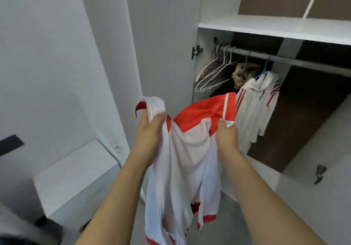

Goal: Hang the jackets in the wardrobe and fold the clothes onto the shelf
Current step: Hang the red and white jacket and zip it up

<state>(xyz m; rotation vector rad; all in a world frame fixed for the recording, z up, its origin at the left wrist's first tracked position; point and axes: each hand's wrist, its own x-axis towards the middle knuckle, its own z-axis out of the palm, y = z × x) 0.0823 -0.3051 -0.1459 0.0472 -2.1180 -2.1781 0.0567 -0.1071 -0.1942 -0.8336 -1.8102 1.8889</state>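
Both arms reach forward, the left hand (152, 128) and right hand (227, 136) each gripping the collar edge of a white-and-red jacket (182, 168) (its hem hanging free) before the open wardrobe (209, 41). Empty hangers (212, 73) crowd the rail's (284, 58) left end beside a hung white jacket (254, 108). No writing is readable.

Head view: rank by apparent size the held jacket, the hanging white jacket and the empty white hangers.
1. Held jacket, though it is nearest the camera, which inflates it.
2. Hanging white jacket.
3. Empty white hangers.
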